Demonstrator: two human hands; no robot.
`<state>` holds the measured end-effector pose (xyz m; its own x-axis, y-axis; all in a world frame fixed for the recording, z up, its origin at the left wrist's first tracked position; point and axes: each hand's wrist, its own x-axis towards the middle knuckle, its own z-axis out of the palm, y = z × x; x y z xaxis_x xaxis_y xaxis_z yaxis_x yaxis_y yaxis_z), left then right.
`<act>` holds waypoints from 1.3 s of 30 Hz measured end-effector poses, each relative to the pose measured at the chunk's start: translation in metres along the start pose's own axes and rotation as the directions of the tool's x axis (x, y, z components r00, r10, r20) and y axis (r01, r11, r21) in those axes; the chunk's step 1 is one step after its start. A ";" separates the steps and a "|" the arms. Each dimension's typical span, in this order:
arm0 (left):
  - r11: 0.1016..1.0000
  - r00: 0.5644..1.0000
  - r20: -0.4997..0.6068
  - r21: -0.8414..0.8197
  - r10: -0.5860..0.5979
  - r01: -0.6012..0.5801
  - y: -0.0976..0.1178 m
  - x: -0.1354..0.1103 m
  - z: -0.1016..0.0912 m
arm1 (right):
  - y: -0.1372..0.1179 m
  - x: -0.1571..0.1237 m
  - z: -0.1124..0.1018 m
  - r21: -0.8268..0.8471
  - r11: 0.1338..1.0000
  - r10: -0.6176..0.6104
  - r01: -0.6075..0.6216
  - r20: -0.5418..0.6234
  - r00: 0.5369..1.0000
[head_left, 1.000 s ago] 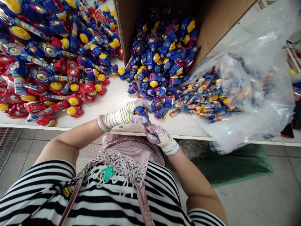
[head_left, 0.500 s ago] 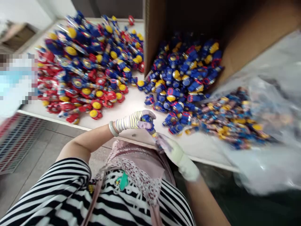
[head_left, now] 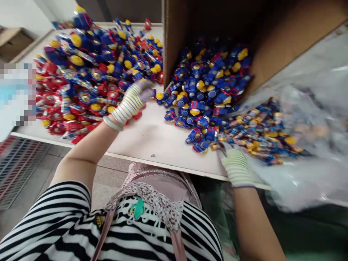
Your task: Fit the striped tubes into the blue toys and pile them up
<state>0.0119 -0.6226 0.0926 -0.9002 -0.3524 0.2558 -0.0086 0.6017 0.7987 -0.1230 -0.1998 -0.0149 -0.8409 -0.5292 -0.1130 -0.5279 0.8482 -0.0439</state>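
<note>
My left hand (head_left: 134,99), in a striped glove with purple fingertips, is over the right edge of the heap of finished-looking toys (head_left: 89,76). Its fingers stretch out to the right, somewhat blurred, and I see nothing in them. At the near edge of a pile of small figure-like pieces (head_left: 261,134), my right hand (head_left: 236,163) reaches in with thumb and fingers apart. Blue toy pieces (head_left: 201,105) with yellow and red parts spill from a cardboard box between the hands.
The cardboard box (head_left: 176,36) lies on its side on the white table (head_left: 152,134). Crumpled clear plastic (head_left: 307,174) surrounds the small pieces at the right. A wire basket (head_left: 21,170) stands below the left table edge. Another person's pixelated shape is at far left.
Both hands were together at the table's front edge on a blue toy. My left hand has moved up and left to the heap; my right hand has moved right to the small pieces.
</note>
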 end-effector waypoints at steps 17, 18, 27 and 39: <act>0.776 0.933 0.329 -0.546 -0.147 0.315 0.025 -0.093 0.182 | -0.059 -0.056 0.022 0.991 0.013 0.103 -0.131 0.128 0.986; 0.719 0.908 0.376 -0.578 -0.186 0.387 0.024 -0.095 0.176 | -0.072 -0.058 0.018 0.983 -0.105 0.063 -0.148 0.155 0.986; 0.811 0.831 0.555 -0.467 -0.041 0.353 0.029 -0.101 0.135 | -0.113 -0.043 -0.008 0.986 -0.064 -0.087 -0.157 0.151 0.985; 0.737 0.952 0.226 -0.603 -0.208 0.304 0.041 -0.101 0.132 | -0.116 -0.055 -0.011 0.520 0.818 -0.242 0.247 -0.079 0.967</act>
<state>0.0444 -0.4677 0.0275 -0.9531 -0.2990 -0.0458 -0.0177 -0.0960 0.9952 -0.0164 -0.2692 0.0069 -0.6951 -0.7186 -0.0199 -0.5777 0.5748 -0.5795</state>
